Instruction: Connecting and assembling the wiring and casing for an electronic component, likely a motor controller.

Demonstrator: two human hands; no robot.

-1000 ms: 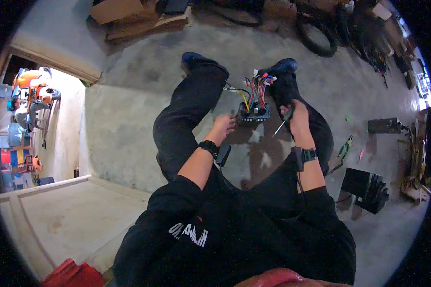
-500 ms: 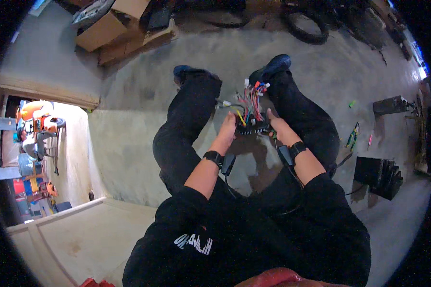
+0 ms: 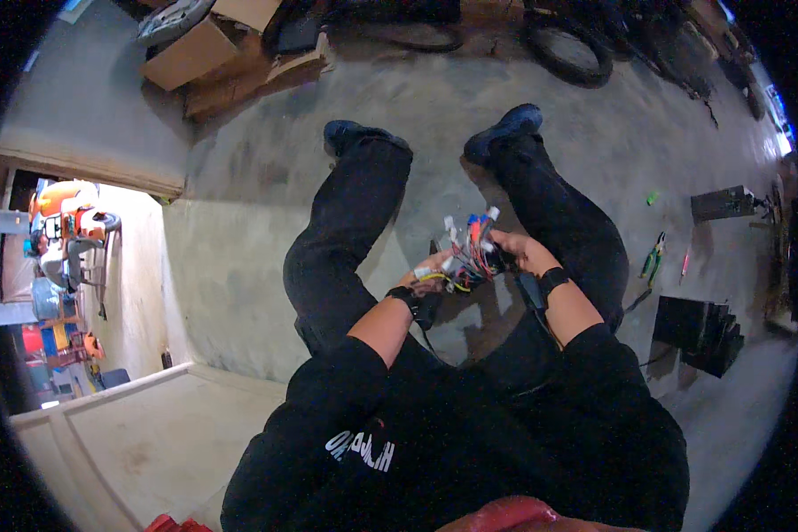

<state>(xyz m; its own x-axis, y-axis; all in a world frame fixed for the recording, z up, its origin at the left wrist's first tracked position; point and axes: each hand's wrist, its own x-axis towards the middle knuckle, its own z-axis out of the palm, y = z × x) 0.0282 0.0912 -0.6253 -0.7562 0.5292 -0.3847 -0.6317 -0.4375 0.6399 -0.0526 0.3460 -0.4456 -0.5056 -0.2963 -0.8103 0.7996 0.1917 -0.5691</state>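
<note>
Well, we start with the grey floor (image 3: 239, 248), which spreads across most of the view. At near left lies a pale panel (image 3: 155, 434), and beyond the doorway on the left we see an orange motorbike (image 3: 66, 199). Our left leg (image 3: 350, 217) and right leg (image 3: 563, 199) are stretched out and apart, which seems to leave working room between them. An open cardboard box (image 3: 193, 55) sits at far left, and a black tyre (image 3: 583, 78) at far right, probably out there to be off our working spot.

To the right, beyond the knee, a black block (image 3: 684, 321) rests on the floor, within what looks like easy reach.

Between our thighs is the dark box (image 3: 504, 262), mostly hidden by its wires. Our left hand (image 3: 430, 269) grips it from the left, though its fingertips are covered; our right hand (image 3: 528, 253) has its fingers closed on the right end. We likely hold both ends to keep it steady, with the bundle of coloured wires (image 3: 473, 244) facing us and spilling towards the left hand, perhaps so the plugs can be seen.

Green-handled pliers (image 3: 654, 257) lie on the right, probably kept handy, just beside a thin pink tool (image 3: 684, 263).
</note>
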